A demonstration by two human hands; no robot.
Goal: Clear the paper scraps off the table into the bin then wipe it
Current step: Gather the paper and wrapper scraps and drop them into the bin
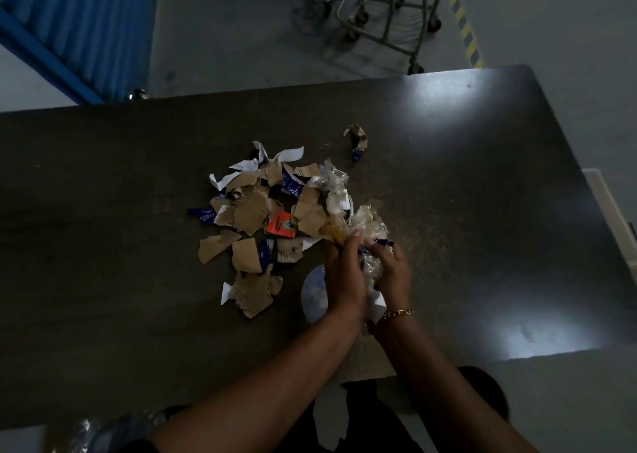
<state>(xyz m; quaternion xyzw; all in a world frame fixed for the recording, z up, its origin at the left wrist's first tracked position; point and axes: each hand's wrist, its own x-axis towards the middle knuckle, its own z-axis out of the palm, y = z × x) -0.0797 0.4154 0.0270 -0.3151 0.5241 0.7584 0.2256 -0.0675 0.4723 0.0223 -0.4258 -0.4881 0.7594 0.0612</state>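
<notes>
A heap of torn brown, white and blue paper scraps (251,218) lies in the middle of the dark table (103,177), with a small orange packet (281,225) among them. One loose scrap (357,139) sits apart, farther back. At the heap's right edge my left hand (344,273) and my right hand (393,273) are cupped together, both gripping crumpled clear plastic and paper scraps (368,225). A pale round object (313,297) shows partly under my left wrist. No bin is clearly in view.
A metal wheeled cart (379,8) stands on the floor beyond the table's far edge. Blue corrugated sheeting (79,25) is at the upper left. Shiny plastic (103,432) shows at the lower left, below the table's near edge.
</notes>
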